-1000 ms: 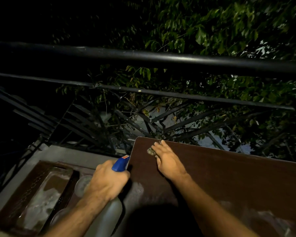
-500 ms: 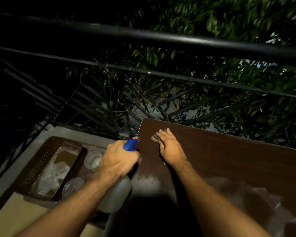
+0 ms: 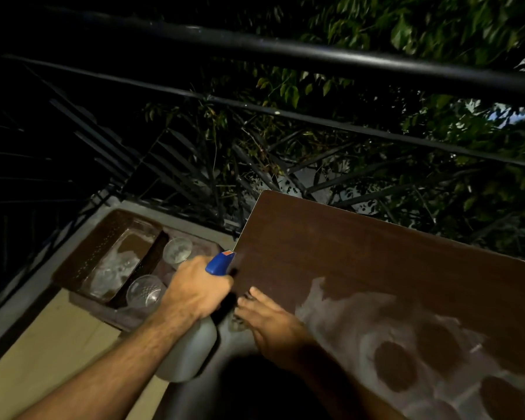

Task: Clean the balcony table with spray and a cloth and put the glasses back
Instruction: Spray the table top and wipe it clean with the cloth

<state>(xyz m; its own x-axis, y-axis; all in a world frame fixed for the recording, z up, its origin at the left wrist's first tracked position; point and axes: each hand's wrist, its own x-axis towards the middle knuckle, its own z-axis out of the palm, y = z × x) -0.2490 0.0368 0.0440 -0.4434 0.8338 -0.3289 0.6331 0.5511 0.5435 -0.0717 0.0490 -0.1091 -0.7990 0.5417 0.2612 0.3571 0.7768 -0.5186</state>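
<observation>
No writing is legible. The left hand (image 3: 196, 291) grips a translucent spray bottle with a blue trigger head (image 3: 191, 347) at the left edge of the dark brown tabletop (image 3: 376, 253). The right hand (image 3: 273, 322) presses flat on a crumpled cloth (image 3: 238, 324), barely visible. Two clear glasses (image 3: 144, 291) stand in a brown tray (image 3: 85, 253) just left.

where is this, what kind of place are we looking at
Most likely an outdoor balcony at night: a dark metal railing runs across the view, leafy tree branches hang beyond it, and a brown table stands against it.

Cloth (image 3: 238, 324) mostly hidden under right hand (image 3: 273, 325) (motion-blurred).
</observation>
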